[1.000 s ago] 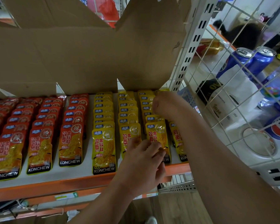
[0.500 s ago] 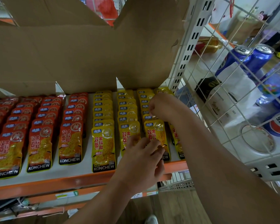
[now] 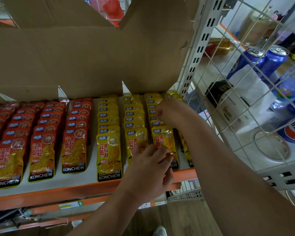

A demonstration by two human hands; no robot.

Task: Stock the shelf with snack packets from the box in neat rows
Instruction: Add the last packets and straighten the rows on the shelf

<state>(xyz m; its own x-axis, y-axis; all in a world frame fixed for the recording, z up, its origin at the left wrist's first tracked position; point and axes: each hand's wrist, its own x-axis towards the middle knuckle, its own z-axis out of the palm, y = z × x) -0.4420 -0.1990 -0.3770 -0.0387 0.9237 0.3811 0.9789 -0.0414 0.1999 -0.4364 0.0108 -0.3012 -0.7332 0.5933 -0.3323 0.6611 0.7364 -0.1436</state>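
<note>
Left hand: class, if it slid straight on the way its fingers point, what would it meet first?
The left hand points up-right across the front yellow packet its fingertips already touch; further on, probably the right hand, though depth is unclear.

Both forearms bare, no sleeves, no rings or watch on left hand (image 3: pixel 147 169) (right hand (image 3: pixel 167 111) same).

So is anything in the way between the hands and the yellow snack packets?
No, nothing visible. The left hand already rests on the front yellow packets, and the right hand is down on the rows behind them. The cardboard box hangs above the shelf, not between hands and packets.
</note>
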